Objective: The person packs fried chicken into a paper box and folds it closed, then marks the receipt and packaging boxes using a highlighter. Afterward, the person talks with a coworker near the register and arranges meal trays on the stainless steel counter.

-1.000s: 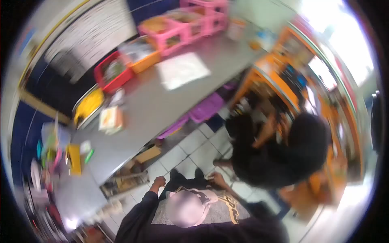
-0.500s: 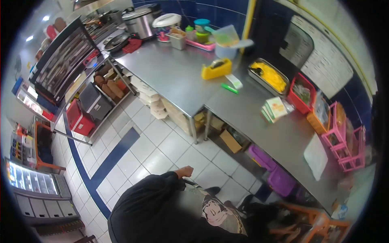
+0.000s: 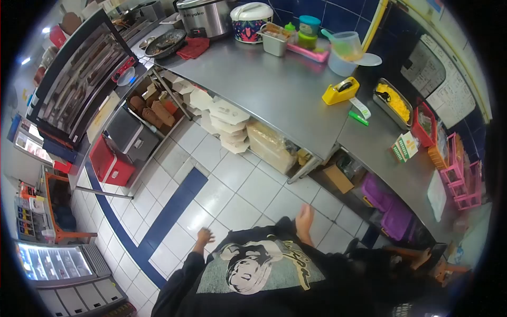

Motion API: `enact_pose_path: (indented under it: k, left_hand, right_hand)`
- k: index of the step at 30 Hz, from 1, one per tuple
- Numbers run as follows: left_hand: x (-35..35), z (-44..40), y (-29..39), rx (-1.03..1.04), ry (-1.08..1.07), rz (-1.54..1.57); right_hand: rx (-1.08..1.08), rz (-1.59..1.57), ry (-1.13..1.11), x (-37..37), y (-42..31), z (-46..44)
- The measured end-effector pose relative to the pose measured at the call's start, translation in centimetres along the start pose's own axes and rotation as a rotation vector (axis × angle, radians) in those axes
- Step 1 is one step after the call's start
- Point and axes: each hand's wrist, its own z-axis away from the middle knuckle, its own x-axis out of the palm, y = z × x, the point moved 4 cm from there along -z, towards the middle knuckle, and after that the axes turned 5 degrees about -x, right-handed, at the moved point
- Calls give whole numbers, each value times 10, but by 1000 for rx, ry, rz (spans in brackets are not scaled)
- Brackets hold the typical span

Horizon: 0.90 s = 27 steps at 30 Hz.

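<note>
My left hand hangs over the white tiled floor, its fingers apart and nothing in it. At the front of my body is my right hand, also above the tiles; it looks partly curled, and its fingers are too blurred to make out. Neither hand touches the steel counter. On the counter stand a yellow tape dispenser, a green marker, a steel tray of yellow food and a small box of cards.
A co-worker's hand and dark clothing show at the lower right. Purple bins and white boxes sit under the counters. At left are a red cooler box, a glass display case and a fridge.
The view has swung from the pink baskets and seated co-worker toward the long counter and the left side of the kitchen. Both my hands show now; half a second ago only one did.
</note>
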Motion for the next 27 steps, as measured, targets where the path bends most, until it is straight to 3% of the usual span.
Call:
enact_pose_path:
  k: [1, 3, 5, 6, 8, 9, 10, 14, 21, 23, 24, 25, 27]
  left_hand:
    - [-42, -11, -24, -59, 164, 8]
    - [-84, 19, -33, -156, 351, -292]
    - [-104, 43, -43, -248, 279, -296]
    - [-111, 45, -58, -260, 291, -265]
    - [-119, 41, -81, -120, 304, 246]
    - [-118, 41, -82, -113, 293, 303]
    - [-114, 40, -80, -152, 282, 235]
    - [-123, 25, -55, -326, 186, -129]
    - [-219, -63, 103, -377, 176, -326]
    - [-259, -109, 167, -233, 329, -192]
    - [-274, -117, 215, 18, 506, 114]
    - [-289, -124, 266, 33, 613, 259]
    - [-313, -158, 324, 209, 711, 404]
  right_hand:
    - [-165, 42, 41, -5, -35, -38]
    - [-340, 139, 190, -12, -89, -115]
    - [-367, 318, 284, -6, -111, -184]
    - [-303, 414, 282, 8, -111, -218]
    - [-268, 493, 264, 48, -128, -272]
    - [-73, 632, 133, 73, -133, -297]
    - [127, 769, 2, 100, -142, -320]
    - [53, 658, -50, 230, -229, -410]
    - [-340, 525, -180, 463, -401, -550]
    - [-443, 504, -214, 517, -447, -558]
    - [-562, 433, -246, 537, -461, -554]
    - [-678, 364, -275, 554, -473, -546]
    - [-882, 50, -440, 588, -501, -492]
